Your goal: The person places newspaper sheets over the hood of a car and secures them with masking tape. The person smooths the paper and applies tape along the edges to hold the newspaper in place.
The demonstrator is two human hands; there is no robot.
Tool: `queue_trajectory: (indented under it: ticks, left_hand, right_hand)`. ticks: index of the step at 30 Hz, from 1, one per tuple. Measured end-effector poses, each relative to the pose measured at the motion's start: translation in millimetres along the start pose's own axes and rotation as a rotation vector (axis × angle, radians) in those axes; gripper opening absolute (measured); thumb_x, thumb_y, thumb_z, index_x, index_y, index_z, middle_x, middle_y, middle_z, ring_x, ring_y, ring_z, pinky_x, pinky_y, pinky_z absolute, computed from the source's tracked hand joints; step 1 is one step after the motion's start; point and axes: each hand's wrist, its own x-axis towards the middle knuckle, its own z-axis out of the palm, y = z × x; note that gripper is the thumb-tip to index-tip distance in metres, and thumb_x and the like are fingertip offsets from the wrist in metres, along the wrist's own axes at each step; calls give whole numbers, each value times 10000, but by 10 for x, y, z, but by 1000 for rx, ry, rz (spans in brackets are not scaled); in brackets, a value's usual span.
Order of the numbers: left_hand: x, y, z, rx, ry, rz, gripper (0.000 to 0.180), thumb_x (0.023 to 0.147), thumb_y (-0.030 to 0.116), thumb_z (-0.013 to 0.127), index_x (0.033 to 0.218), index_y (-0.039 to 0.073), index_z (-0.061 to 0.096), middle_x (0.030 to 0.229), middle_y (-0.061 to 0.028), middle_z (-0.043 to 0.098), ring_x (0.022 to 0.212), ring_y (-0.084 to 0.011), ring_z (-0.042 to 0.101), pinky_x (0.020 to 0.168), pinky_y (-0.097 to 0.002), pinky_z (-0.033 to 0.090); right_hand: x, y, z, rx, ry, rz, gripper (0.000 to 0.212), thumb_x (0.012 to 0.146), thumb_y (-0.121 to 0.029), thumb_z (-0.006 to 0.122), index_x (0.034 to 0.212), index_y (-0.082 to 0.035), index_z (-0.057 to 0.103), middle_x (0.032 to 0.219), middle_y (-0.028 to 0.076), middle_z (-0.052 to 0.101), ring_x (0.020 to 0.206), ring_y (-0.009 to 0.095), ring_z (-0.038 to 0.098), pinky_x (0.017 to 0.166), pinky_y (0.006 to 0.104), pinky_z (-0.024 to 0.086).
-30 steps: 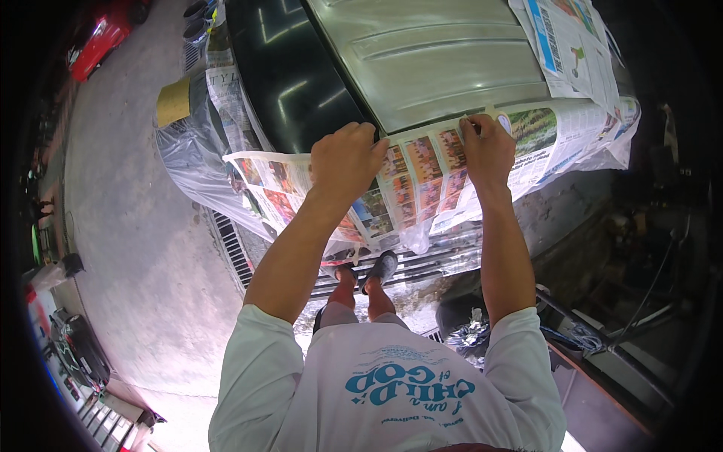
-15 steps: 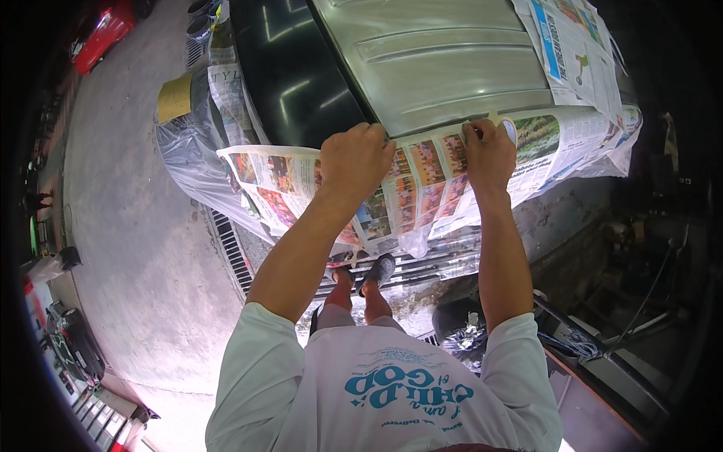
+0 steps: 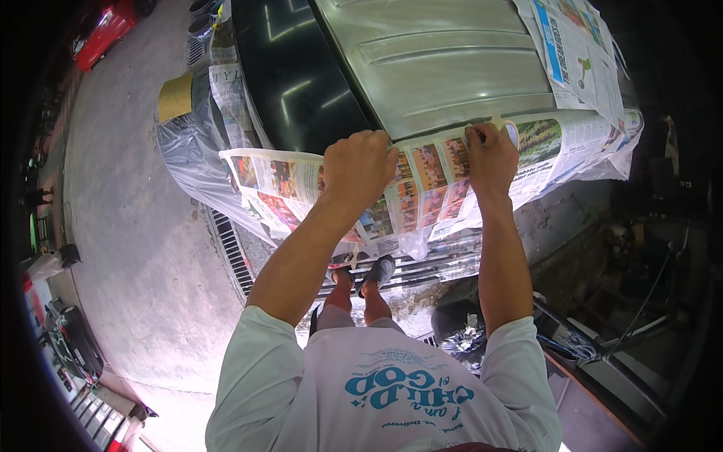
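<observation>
Along the near side of the silver car panel [image 3: 452, 68] hangs newspaper [image 3: 425, 181]; the left hand [image 3: 358, 166], its grip hidden, has slid slightly right, shortening the stretch to the right hand [image 3: 493, 162], whose fingers pinch the far edge.

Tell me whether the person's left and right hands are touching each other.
Apart. The head view shows a stretch of newspaper in the open gap between the left hand and the right hand.
</observation>
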Motion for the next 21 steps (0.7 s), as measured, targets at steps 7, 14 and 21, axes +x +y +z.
queue_trajectory:
  ticks: [7,14,21]
  left_hand:
    - [33,25,-49,8,-57,-54,281,936,287,696,882,12,731,911,-159,751,844,-375,749,763,-499,599]
    - [22,18,-26,-52,-13,-88,348,912,347,743,823,12,726,820,-197,739,809,-392,736,762,-500,566]
    - [32,12,-11,-70,-5,-92,344,892,338,755,810,5,723,791,-206,730,782,-401,731,738,-503,563]
  right_hand:
    - [5,-20,-12,73,27,-6,188,962,-287,745,999,-110,796,918,191,669,884,426,697,776,518,531]
    - [-3,11,19,89,37,-19,185,962,-284,740,1002,-112,796,930,182,677,882,423,699,764,510,535]
    - [-6,-26,42,14,33,-9,191,938,-269,774,993,-88,803,910,186,675,850,403,700,770,484,527]
